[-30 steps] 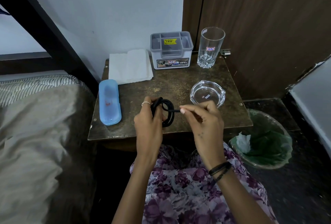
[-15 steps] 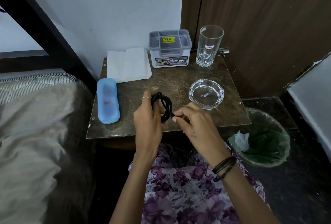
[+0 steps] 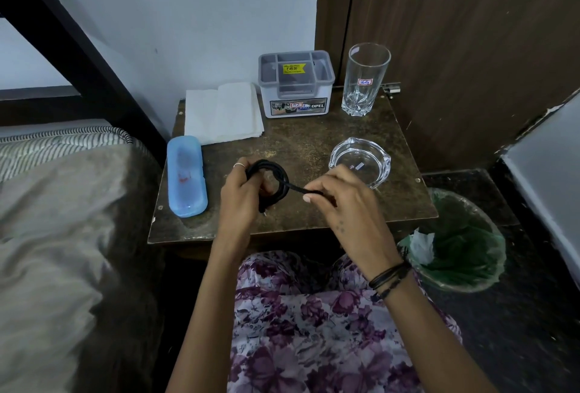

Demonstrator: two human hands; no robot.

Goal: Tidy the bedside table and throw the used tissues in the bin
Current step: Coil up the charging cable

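Since half a second ago, the right hand (image 3: 346,204) has been drawn away to the right, and a short length of black cable (image 3: 272,185) is now stretched between the two hands. The coil is held upright in the left hand (image 3: 243,196), its fingers (image 3: 241,173) closed around the loops; a ring is worn on one of them. The cable's free end is pinched in the right hand's fingertips (image 3: 309,198), with the remaining fingers curled. Both hands are held just above the front half of the bench (image 3: 301,141), whose dark top is worn and scuffed.

A blue case (image 3: 186,176) is seen lying along the bench's left edge. Folded white tissues (image 3: 222,113) are stacked flat at the back left corner, beside a grey organiser box (image 3: 296,85) that carries a yellow price sticker. An empty tall glass (image 3: 365,78) stands upright at the back right, and a clear glass ashtray (image 3: 361,158) sits near the right edge, just behind the right hand.

On the floor to the right of the bench, a bin (image 3: 464,248) lined with a green bag is placed, and a crumpled white tissue (image 3: 422,243) is visible inside it at the left. A bed (image 3: 59,235) with grey bedding fills the left side. Dark bands are worn on the right wrist, and floral fabric covers the person's lap.
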